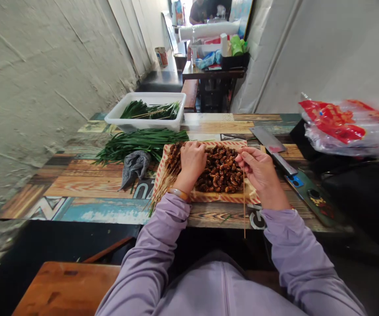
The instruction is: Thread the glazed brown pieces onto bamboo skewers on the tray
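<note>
A bamboo skewer (243, 202) is pinched between the thumb and fingertips of the right hand (258, 169); it is held upright, and its lower end is seen past the near edge of the wooden table (87, 186). The left hand (192, 160) is laid palm down, fingers curled, on a heap of glazed brown pieces (220, 169); whether a piece is gripped cannot be told. The heap is carried on a checked tray (222, 197) directly before the person. Filled skewers (166, 180) are stacked at the tray's left side, just beside the left wrist. A grey cloth (135, 164) and a bundle of chives (139, 142) are found left of the tray, a white tub (126, 123) beyond them. A cleaver (268, 140) is laid right of the tray, near red plastic bags (347, 125).
</note>
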Demonstrator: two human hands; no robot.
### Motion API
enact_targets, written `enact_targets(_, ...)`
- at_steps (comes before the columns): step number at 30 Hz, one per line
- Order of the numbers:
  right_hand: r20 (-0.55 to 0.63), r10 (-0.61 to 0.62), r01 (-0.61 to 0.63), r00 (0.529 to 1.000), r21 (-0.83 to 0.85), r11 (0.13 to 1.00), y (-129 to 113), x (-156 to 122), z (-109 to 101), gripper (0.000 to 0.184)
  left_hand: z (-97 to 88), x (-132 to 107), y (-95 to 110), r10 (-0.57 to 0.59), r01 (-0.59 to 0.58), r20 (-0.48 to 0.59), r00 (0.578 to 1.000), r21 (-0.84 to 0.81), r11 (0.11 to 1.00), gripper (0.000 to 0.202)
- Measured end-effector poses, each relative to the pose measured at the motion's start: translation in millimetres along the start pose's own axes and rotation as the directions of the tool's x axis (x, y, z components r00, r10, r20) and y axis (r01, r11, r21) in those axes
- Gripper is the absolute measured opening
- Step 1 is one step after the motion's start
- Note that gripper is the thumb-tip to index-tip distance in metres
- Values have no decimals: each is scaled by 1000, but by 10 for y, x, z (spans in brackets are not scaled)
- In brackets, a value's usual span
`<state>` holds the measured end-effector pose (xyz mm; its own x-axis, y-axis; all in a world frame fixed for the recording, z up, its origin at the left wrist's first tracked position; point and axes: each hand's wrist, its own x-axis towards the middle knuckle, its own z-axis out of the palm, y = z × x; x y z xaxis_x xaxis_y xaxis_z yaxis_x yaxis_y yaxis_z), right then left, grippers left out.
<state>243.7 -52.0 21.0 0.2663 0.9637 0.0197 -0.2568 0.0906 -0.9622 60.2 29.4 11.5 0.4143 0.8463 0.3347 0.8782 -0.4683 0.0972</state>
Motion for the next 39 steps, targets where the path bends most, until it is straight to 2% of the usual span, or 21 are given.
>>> enact_targets(7,32,31,-33,999,57,998,72,-29,-47,24,125,79,19,43,-52,100,994,83,995,30)
enact_targets(12,35,16,-18,999,54,998,67,-24,-47,25,214,82,6,52,-61,100,994,86,994,32)
enact_targets(17,48,6,-9,999,66,998,71,-17,-66,26,193,50,6,71,-77,81,994,70,995,31)
enact_targets(23,79,54,-58,995,53,997,54,-61,-23,34,155,35,-7,85,-89,80,993,41,995,29)
enact_targets(29,86,38,-40,996,18,999,45,-67,0,34,139,47,-40,73,-75,154,985,10,997,26)
enact_targets(32,82,49,-51,995,23,998,54,-63,-8,34,144,54,-51,78,-75,141,987,-24,997,24)
enact_targets(34,87,48,-51,995,30,998,57,-66,-12,33,149,59,-61,56,-48,91,994,-84,995,22)
enact_targets(36,94,42,-45,995,32,998,56,-73,-13,31,148,60,-74,16,-5,43,999,-244,970,21)
enact_targets(38,98,36,-38,995,23,999,54,-82,-10,30,132,49,-81,-28,49,49,998,-515,856,20)
enact_targets(39,97,29,-31,995,15,999,54,-87,-7,30,115,37,-78,-41,85,82,996,-655,750,20)
